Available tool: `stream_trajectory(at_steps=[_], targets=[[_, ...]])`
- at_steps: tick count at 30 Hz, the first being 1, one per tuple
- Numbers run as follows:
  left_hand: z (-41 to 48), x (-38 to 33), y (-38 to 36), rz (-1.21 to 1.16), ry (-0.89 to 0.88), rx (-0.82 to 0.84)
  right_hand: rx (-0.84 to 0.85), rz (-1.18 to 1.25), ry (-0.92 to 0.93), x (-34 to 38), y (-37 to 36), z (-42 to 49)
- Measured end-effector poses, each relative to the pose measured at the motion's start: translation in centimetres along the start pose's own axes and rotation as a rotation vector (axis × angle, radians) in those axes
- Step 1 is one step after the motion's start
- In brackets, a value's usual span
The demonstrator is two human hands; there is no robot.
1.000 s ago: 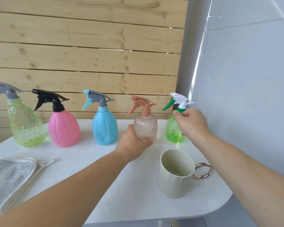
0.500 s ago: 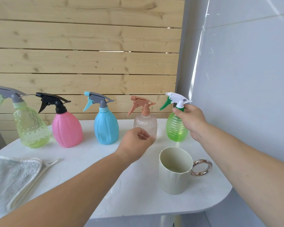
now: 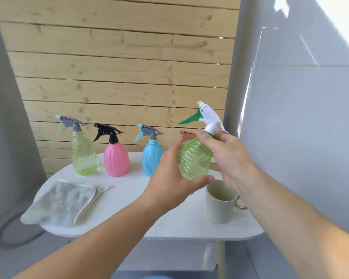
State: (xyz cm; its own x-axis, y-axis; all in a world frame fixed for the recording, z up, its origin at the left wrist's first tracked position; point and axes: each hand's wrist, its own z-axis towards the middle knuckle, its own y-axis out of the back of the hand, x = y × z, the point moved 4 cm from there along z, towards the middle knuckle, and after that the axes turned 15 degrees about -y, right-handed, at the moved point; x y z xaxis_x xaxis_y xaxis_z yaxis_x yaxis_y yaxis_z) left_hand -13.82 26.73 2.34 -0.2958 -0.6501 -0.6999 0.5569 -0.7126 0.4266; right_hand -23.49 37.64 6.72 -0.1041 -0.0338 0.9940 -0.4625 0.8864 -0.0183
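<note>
A green ribbed spray bottle [image 3: 193,158] with a white head and green trigger [image 3: 207,117] is held up in the air above the white table [image 3: 129,198]. My left hand [image 3: 169,182] cups its body from below and the left, thumb under the base. My right hand [image 3: 224,156] grips its neck just under the sprayer head. A cream mug [image 3: 220,206] with a metal ring handle stands on the table right below the bottle.
Along the back of the table stand a yellow-green bottle [image 3: 83,156], a pink bottle [image 3: 116,158] and a blue bottle [image 3: 151,156]; a peach trigger [image 3: 186,134] peeks out behind the held bottle. A grey cloth [image 3: 63,202] lies front left. Wooden slats behind, grey wall to the right.
My right hand has lifted the green bottle off the table and brought it left, over the mug. My left hand left the peach bottle and took hold of the green bottle's body.
</note>
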Motion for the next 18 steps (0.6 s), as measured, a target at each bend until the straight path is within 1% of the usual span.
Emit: stream_trajectory(at_steps=[3, 9, 14, 16, 17, 18], targets=[[-4.0, -1.4, 2.0, 0.081, 0.039, -0.001, 0.097, 0.080, -0.128, -1.3, -2.2, -3.0], [-11.1, -1.8, 5.8, 0.186, 0.190, -0.023, 0.266, 0.217, -0.320, -5.7, -6.1, -7.0], [-14.6, -0.8, 6.9, 0.195, 0.302, 0.083, 0.308, 0.251, -0.425, -9.4, -7.5, -8.6], [-15.5, -0.6, 6.9, 0.147, 0.343, 0.099, 0.322, 0.235, -0.446, -10.3, -7.8, -9.0], [-15.7, -0.4, 6.9, 0.069, 0.367, 0.089, 0.331, 0.240, -0.451, -10.5, -8.0, -9.1], [-16.0, -0.2, 6.9, -0.056, 0.410, 0.076, 0.346, 0.256, -0.453, -10.5, -8.0, -9.2]])
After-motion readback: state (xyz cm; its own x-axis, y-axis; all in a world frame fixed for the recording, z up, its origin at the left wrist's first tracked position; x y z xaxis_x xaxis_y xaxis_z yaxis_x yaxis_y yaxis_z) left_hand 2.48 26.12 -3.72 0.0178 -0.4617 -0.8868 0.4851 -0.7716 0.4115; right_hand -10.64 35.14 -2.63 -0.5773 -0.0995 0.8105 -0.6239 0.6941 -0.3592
